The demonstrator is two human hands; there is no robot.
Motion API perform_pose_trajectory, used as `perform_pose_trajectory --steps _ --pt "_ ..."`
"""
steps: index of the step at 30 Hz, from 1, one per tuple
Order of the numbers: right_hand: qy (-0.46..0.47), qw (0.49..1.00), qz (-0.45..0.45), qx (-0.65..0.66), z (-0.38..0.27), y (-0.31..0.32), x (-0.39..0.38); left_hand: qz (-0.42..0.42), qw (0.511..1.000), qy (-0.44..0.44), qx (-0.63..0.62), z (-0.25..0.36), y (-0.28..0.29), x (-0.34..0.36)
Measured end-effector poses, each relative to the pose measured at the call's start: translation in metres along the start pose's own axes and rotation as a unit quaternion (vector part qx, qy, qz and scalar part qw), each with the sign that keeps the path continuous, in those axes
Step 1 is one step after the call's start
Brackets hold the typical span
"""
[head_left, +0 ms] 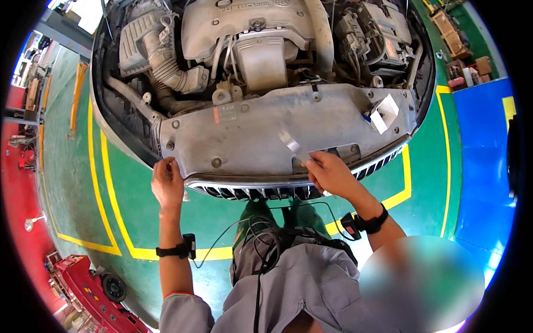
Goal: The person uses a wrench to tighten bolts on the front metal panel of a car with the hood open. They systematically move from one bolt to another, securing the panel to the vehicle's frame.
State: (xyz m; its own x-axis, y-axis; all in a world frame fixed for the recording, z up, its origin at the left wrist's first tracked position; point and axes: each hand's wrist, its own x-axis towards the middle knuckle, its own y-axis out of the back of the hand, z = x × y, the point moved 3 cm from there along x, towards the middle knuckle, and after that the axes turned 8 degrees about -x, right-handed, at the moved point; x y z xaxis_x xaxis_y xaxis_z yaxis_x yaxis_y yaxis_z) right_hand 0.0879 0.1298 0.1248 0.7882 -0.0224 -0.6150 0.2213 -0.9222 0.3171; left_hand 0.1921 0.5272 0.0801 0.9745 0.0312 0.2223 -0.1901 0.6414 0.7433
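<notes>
A flat, silvery metal pry tool point(293, 145) with a bent tip sticks out of my right hand point(330, 173), whose fingers are closed around its near end. The tool slants up and left over the grey radiator cover panel point(250, 144), above the grille. Whether its tip touches the panel I cannot tell. My left hand point(167, 183) is at the panel's front left corner, fingers curled in and thumb close to them. Anything pinched there is too small or hidden to name. Round clips, such as one clip point(216, 162), dot the panel.
An opened white box point(384, 114) sits on the panel's right side. Behind lie the engine cover point(250, 22), an air hose point(166, 66) and the battery area point(383, 39). A dark grille point(250, 192) runs along the front. A red toolbox-like cart point(91, 283) stands lower left.
</notes>
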Motion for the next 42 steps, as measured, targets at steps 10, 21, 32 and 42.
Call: perform_pose_trajectory --steps 10,21,32,42 --pt "-0.066 0.992 -0.007 -0.110 -0.056 -0.054 0.109 -0.025 0.994 -0.082 -0.060 -0.022 -0.065 0.052" --pt "-0.159 0.953 -0.005 -0.259 -0.115 -0.037 0.124 0.019 0.990 -0.094 -0.106 -0.038 -0.076 0.047" --pt "-0.263 0.908 -0.125 -0.301 -0.134 -0.028 0.158 0.003 0.988 -0.082 -0.133 -0.036 -0.074 0.050" --pt "-0.262 0.917 -0.029 -0.299 -0.132 -0.027 0.151 0.010 0.991 -0.085 -0.101 -0.036 -0.077 0.049"
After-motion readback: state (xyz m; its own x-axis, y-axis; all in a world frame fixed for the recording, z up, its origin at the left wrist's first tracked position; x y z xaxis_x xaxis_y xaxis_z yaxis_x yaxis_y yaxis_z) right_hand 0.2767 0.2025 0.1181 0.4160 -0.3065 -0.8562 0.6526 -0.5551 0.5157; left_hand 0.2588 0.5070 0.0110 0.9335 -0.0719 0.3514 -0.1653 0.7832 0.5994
